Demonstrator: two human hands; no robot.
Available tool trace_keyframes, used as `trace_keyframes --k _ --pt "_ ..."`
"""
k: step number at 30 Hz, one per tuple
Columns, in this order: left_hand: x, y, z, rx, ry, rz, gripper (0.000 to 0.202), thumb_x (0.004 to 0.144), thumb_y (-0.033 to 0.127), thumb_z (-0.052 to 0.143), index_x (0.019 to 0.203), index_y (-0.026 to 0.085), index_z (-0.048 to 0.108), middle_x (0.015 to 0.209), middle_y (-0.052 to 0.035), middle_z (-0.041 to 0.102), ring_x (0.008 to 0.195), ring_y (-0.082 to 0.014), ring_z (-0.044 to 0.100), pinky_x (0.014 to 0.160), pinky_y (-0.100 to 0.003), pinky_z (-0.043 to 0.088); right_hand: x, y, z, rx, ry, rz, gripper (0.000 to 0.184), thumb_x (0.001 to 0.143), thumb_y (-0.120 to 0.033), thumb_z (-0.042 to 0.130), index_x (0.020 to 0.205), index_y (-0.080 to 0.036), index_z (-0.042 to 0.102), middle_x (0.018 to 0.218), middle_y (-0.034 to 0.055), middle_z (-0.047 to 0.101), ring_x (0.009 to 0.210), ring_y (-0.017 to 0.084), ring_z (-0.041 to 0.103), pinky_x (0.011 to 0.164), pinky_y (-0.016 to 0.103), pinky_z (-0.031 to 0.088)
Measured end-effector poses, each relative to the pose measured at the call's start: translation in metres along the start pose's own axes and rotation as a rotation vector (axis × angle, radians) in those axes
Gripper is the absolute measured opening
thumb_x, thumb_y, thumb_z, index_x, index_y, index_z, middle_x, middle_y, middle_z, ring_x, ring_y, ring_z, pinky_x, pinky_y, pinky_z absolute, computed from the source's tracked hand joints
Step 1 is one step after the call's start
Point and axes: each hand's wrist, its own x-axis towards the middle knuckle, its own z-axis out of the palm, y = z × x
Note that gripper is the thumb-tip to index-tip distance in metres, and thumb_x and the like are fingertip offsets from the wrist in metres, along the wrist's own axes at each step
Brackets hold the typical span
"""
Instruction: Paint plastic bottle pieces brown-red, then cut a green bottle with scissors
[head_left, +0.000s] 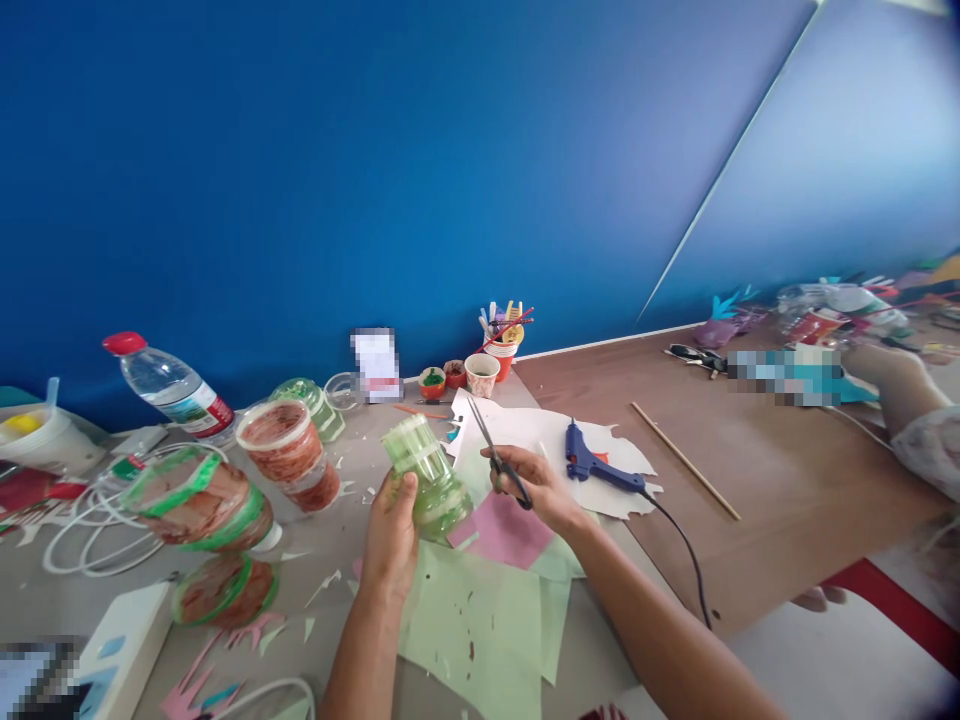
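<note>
My left hand (391,540) is wrapped round a clear plastic bottle piece streaked with green paint (431,480), tilted above the table. In my right hand (544,490) are dark-handled scissors (496,450), their tips pointing up and left beside the bottle piece. Under both hands lie light green paper sheets (480,620) and a pink paper piece (514,530). A blue glue gun (600,460) rests on white cut paper (487,412) to the right of my right hand.
Painted plastic containers (289,455) stand at left, near a red-capped water bottle (176,390) and a coiled white cable (75,540). Behind are paint cups (482,375). A wooden stick (686,462) lies at right, where another person's arm (892,400) reaches in.
</note>
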Motion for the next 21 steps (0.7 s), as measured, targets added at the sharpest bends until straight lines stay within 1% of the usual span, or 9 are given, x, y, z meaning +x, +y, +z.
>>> trace_keyframes --k 4,7,9,11,14,16,18,21 --pt "-0.001 0.002 0.004 -0.062 -0.019 -0.006 0.056 0.070 0.050 0.079 0.114 0.018 0.064 0.110 -0.0081 0.072 0.097 -0.0239 0.068 0.081 -0.035 0.054 0.000 0.001 0.000 -0.049 -0.020 0.014 0.039 0.075 -0.036 0.067 0.108 -0.015 0.070 0.066 -0.0001 0.057 0.060 0.013 0.049 0.059 0.028 0.040" --pt "-0.001 0.004 0.005 -0.041 -0.036 -0.051 0.055 0.065 0.049 0.083 0.106 0.017 0.067 0.105 -0.0081 0.073 0.093 -0.0242 0.069 0.078 -0.034 0.055 -0.001 0.000 -0.001 -0.159 -0.018 -0.043 0.036 0.076 -0.033 0.066 0.108 -0.016 0.071 0.070 0.0009 0.060 0.065 0.015 0.052 0.064 0.030 0.044" --pt "-0.001 0.005 0.005 -0.025 -0.069 -0.102 0.053 0.063 0.047 0.085 0.103 0.016 0.068 0.102 -0.0083 0.074 0.090 -0.0241 0.070 0.076 -0.034 0.055 -0.001 -0.001 -0.004 -0.250 0.001 -0.098 0.036 0.076 -0.030 0.067 0.109 -0.018 0.071 0.075 0.0019 0.062 0.071 0.017 0.055 0.070 0.033 0.047" --pt "-0.002 0.005 0.003 -0.022 -0.117 -0.150 0.051 0.063 0.045 0.086 0.101 0.015 0.069 0.098 -0.0083 0.075 0.087 -0.0238 0.070 0.074 -0.033 0.055 -0.001 -0.001 -0.007 -0.320 0.028 -0.144 0.039 0.075 -0.026 0.068 0.114 -0.021 0.070 0.081 0.0033 0.065 0.078 0.019 0.057 0.078 0.037 0.049" --pt "-0.005 0.007 0.000 -0.018 -0.171 -0.217 0.048 0.067 0.048 0.082 0.098 0.014 0.071 0.086 -0.0075 0.075 0.081 -0.0239 0.071 0.071 -0.032 0.055 0.000 -0.003 -0.016 -0.384 0.035 -0.167 0.046 0.074 -0.020 0.069 0.120 -0.024 0.068 0.088 0.0053 0.066 0.089 0.022 0.058 0.088 0.041 0.047" --pt "-0.007 0.008 -0.003 -0.022 -0.174 -0.266 0.047 0.068 0.052 0.080 0.095 0.014 0.072 0.078 -0.0066 0.075 0.077 -0.0239 0.071 0.068 -0.031 0.054 -0.001 -0.006 -0.022 -0.391 -0.020 -0.151 0.047 0.075 -0.018 0.068 0.121 -0.024 0.068 0.090 0.0058 0.065 0.092 0.023 0.057 0.088 0.042 0.047" --pt "-0.009 0.010 -0.004 -0.038 -0.196 -0.332 0.050 0.066 0.054 0.081 0.094 0.014 0.073 0.075 -0.0068 0.075 0.072 -0.0233 0.071 0.064 -0.031 0.054 -0.003 -0.011 -0.028 -0.383 -0.104 -0.146 0.047 0.075 -0.017 0.067 0.121 -0.023 0.068 0.092 0.0062 0.064 0.092 0.023 0.057 0.086 0.041 0.048" --pt "-0.009 0.012 -0.006 -0.070 -0.264 -0.473 0.053 0.059 0.053 0.085 0.089 0.011 0.074 0.076 -0.0088 0.075 0.065 -0.0217 0.070 0.059 -0.030 0.053 -0.005 -0.021 -0.035 -0.421 -0.195 -0.203 0.046 0.076 -0.018 0.067 0.121 -0.023 0.069 0.092 0.0062 0.064 0.091 0.023 0.057 0.085 0.040 0.046"
